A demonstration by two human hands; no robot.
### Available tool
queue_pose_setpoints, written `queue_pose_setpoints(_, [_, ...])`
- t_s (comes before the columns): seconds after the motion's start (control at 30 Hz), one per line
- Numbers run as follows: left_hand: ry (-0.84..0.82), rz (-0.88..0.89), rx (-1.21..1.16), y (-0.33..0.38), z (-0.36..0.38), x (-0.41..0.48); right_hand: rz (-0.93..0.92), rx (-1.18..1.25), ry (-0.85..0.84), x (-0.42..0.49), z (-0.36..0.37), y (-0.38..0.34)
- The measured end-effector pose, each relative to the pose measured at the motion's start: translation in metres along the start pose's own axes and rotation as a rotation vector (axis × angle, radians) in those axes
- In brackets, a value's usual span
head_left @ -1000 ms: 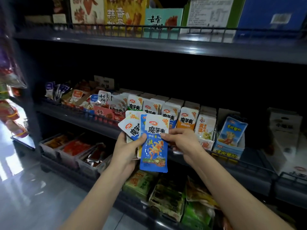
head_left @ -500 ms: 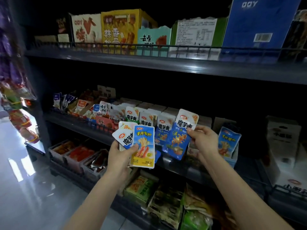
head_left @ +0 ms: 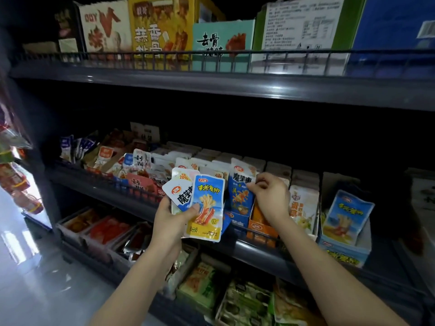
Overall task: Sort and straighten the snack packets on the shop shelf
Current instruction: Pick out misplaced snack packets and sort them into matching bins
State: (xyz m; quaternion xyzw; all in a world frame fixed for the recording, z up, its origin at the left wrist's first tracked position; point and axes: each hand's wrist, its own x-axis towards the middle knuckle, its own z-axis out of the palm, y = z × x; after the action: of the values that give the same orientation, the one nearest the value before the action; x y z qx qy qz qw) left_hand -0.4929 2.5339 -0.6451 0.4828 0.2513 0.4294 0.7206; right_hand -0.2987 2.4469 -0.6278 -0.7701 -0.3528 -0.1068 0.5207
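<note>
Shelving (head_left: pixel 211 90) of dark metal held rows of snack packets in open display boxes on its middle tier, with larger cartons (head_left: pixel 162 29) lined up above. The left hand (head_left: pixel 171 222) gripped a fanned stack of packets, a yellow-and-blue one (head_left: pixel 207 208) in front, just before that tier. The right hand (head_left: pixel 270 198) pinched the top of a blue packet (head_left: pixel 241 194) standing in its blue box (head_left: pixel 237 220).

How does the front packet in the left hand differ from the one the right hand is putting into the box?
The left-hand front packet has a yellow bottom and shows pale sticks; the right-hand packet is darker blue with orange food. The first is fanned with others in the left hand, clear of the shelf; the second stands in a blue box, pinched by the right hand. Both are small blue-and-white pouches.
</note>
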Motion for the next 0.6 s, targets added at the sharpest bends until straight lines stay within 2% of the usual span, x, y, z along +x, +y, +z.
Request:
queue_pose_setpoints(0.23, [-0.015, -0.015, -0.02, -0.01, 0.005, 0.015, -0.053, -0.392, 0.057, -0.008, 0.011, 0.016])
queue_pose_setpoints(0.37, [-0.019, -0.024, -0.034, -0.014, 0.006, 0.019, -0.017, -0.42, 0.081, -0.011, 0.013, 0.015])
queue_pose_setpoints(0.43, [-0.019, -0.03, -0.04, -0.015, 0.006, 0.019, 0.03, -0.354, 0.114, -0.013, 0.008, 0.007])
queue_pose_setpoints(0.5, [-0.029, -0.036, -0.052, -0.015, 0.005, 0.02, 0.037, -0.186, 0.167, -0.02, 0.0, -0.004])
queue_pose_setpoints(0.53, [-0.035, -0.04, -0.058, -0.015, 0.004, 0.02, 0.039, -0.077, 0.156, -0.025, -0.004, -0.01])
queue_pose_setpoints(0.6, [-0.05, -0.045, -0.062, -0.013, 0.003, 0.021, 0.112, 0.119, 0.018, -0.036, -0.009, -0.024])
